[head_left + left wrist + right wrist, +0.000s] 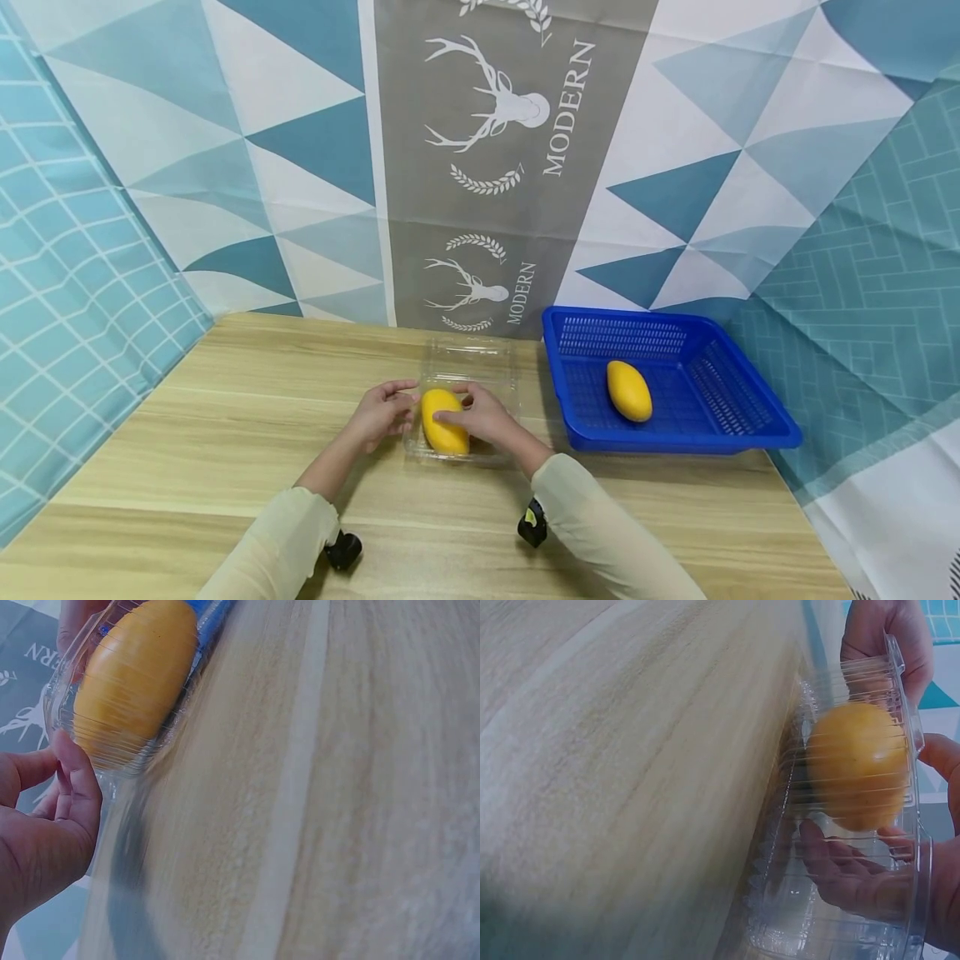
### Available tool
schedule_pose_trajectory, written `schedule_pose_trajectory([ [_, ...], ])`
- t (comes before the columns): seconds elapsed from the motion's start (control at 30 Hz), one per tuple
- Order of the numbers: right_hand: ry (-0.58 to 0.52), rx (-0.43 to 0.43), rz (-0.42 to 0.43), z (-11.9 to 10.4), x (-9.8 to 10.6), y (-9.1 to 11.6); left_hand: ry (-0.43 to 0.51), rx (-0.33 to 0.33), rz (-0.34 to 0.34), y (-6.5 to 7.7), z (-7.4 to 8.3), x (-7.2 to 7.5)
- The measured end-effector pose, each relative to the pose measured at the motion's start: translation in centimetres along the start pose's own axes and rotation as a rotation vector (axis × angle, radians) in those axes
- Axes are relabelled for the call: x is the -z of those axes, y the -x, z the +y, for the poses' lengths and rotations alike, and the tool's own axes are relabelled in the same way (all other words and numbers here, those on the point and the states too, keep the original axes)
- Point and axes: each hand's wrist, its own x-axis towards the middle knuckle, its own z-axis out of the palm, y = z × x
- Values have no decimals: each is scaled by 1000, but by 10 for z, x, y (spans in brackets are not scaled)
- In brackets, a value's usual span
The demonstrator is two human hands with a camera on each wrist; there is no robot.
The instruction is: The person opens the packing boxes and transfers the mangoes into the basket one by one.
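A yellow mango (442, 422) lies in the left part of a clear plastic clamshell box (504, 392), whose lid stands opened toward the wall. My right hand (486, 414) reaches into the box and grips this mango, thumb over its top. Through the ribbed wall in the right wrist view, the fingers (855, 877) show beside the fruit (859, 765). On the other side, my left hand (381, 414) pinches the box's left rim, thumb and forefinger meeting at the edge (54, 712) in the left wrist view.
A blue plastic basket (678, 442) with perforated walls stands right of the box, holding a second mango (629, 391). The wooden table (225, 433) ends at a patterned cloth wall (480, 208) behind and at the sides. Both sleeves carry small black wrist cameras.
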Motion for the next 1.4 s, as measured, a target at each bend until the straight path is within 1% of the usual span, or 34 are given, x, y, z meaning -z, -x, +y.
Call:
schedule_pose_trajectory([
  [0.2, -18, -18, -18, -1, -2, 0, -2, 4, 5, -2, 0, 0],
  [0.37, -34, -24, -23, -4, -3, 1, -7, 4, -7, -2, 0, 0],
  [0.67, -75, -19, -3, -7, -9, 4, -2, 6, -1, -1, 2, -1],
  [0.8, -76, -33, 9, -6, -14, 3, -4, 8, 0, -1, 2, -1],
  [0.9, -47, -35, 22, -6, -17, 3, -10, 12, 0, -1, 1, -1],
  [1.1, 29, 7, 57, -8, -22, 5, -6, 16, 7, -1, 2, -2],
  [1.3, 90, 38, 86, -10, -27, 6, 14, 23, -6, 0, 2, -1],
  [1.4, 144, 45, 91, -10, -29, 6, 20, 27, -9, 2, 5, -2],
])
